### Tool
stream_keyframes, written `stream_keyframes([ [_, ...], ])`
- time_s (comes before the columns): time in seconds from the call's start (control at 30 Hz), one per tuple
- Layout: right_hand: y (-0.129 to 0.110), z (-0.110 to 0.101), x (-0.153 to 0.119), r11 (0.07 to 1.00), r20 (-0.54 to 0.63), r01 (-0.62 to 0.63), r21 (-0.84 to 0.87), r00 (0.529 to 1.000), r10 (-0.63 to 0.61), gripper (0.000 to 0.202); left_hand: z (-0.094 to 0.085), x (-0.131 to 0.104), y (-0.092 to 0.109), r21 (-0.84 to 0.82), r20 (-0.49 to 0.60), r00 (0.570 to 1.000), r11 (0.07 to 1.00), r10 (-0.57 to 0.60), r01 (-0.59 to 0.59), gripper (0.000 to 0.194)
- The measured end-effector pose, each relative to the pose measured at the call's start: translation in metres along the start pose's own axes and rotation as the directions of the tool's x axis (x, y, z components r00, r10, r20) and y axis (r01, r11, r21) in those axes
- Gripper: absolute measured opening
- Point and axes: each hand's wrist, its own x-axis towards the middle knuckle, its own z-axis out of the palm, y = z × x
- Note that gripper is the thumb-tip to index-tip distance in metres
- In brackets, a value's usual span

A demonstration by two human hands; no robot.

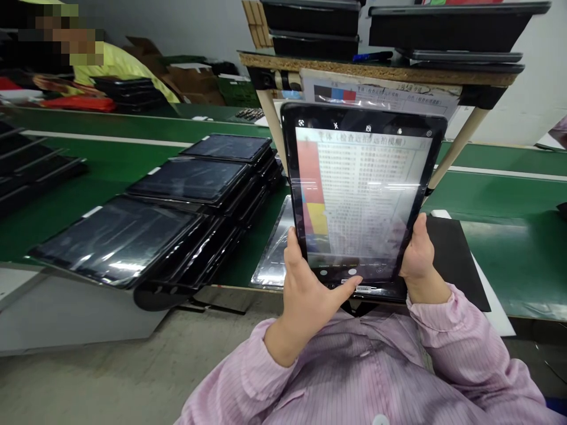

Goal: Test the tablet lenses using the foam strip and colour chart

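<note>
Between my two hands a black-framed tablet is held upright, its lit screen showing a blurred camera picture of a printed chart. My left hand grips the lower left edge, with the thumb laid across the bottom of the screen near the round shutter button. On the lower right edge rests my right hand, its thumb along the frame and its other fingers hidden behind. Beyond the tablet's top, a printed sheet with coloured blocks hangs from a wooden shelf.
Stacks of wrapped tablets stand left on the green conveyor table. The shelf bears black trays and a blue pen. A black pad lies at right. A person in a yellow top is across the table.
</note>
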Motion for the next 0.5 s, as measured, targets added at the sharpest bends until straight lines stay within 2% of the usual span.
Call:
stream_keyframes([
  [0.17, 0.002, -0.001, 0.000, 0.999, -0.011, -0.013, 0.030, 1.000, 0.013, 0.081, -0.001, 0.000, -0.001, -0.015, 0.009, 1.000, 1.000, 0.004, -0.004, 0.131],
  [0.37, 0.011, 0.000, -0.003, 0.995, 0.032, -0.052, 0.091, 0.998, 0.049, 0.084, -0.005, 0.009, -0.005, -0.234, 0.005, 1.000, 0.972, -0.015, 0.016, 0.093],
  [0.43, 0.014, 0.003, -0.005, 0.990, 0.040, -0.076, 0.118, 0.997, 0.072, 0.081, -0.007, 0.013, -0.010, -0.263, -0.021, 1.000, 0.965, 0.010, -0.016, 0.082],
  [0.5, 0.016, 0.007, -0.007, 0.980, 0.020, -0.095, 0.173, 0.995, 0.093, 0.077, -0.007, 0.017, -0.019, -0.245, -0.041, 0.997, 0.966, 0.069, -0.077, 0.082],
])
